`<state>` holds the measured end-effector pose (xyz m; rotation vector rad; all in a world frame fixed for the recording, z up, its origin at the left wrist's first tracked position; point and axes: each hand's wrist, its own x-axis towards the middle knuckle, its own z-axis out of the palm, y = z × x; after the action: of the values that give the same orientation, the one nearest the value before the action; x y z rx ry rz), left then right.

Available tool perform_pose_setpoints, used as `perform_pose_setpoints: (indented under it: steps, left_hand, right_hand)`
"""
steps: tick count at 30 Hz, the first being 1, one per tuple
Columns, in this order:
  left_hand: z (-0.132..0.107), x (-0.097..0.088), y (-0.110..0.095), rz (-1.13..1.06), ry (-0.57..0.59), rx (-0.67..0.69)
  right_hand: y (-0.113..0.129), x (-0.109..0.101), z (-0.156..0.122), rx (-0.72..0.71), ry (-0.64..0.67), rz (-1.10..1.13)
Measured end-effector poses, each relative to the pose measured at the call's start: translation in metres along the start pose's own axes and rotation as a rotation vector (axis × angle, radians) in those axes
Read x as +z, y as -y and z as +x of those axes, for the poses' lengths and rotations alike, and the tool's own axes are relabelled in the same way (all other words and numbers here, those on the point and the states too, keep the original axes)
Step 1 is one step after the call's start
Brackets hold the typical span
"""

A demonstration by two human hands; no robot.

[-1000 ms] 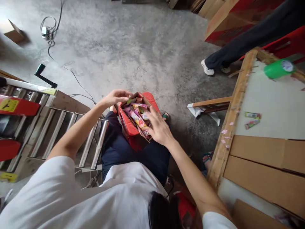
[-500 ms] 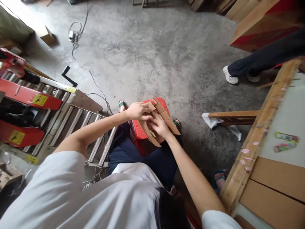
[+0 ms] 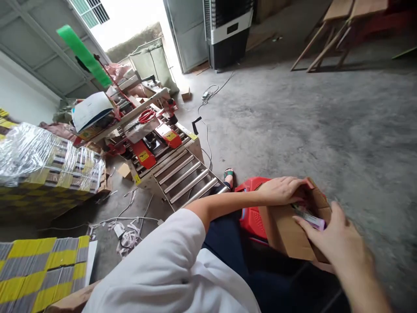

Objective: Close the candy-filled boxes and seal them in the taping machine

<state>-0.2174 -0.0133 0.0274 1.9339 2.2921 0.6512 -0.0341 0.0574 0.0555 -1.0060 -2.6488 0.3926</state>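
Lower right of frame | my left hand at cardboard box, right hand at purple-ended packet | either grip's closure: I cannot tell | advisable: light, even pressure

Daylight floods through an opening beside a gray door, with a barred window at upper left. Gray panels and a white wall line the left side. A black-and-white cooler stands near the door on a scuffed concrete floor; a wooden table occupies the dimmer far right corner.
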Motion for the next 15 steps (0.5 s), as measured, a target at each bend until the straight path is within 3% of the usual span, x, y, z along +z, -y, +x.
perform_pose_setpoints:
  steps: [4,8,11,15]
  left_hand:
    - [-0.001,-0.007,0.000,-0.024,0.050,0.028]
    - [-0.002,-0.015,0.003,0.099,0.165,0.266]
    - [0.003,-0.019,0.007,0.213,0.230,0.424]
    - [0.010,-0.018,0.009,0.234,0.231,0.507]
  right_hand:
    - [0.026,0.008,-0.026,-0.197,-0.152,-0.165]
    - [0.031,0.006,-0.025,-0.164,-0.233,-0.269]
    - [0.022,0.006,-0.020,-0.242,-0.151,-0.286]
    - [0.004,0.002,-0.014,-0.256,0.043,-0.272]
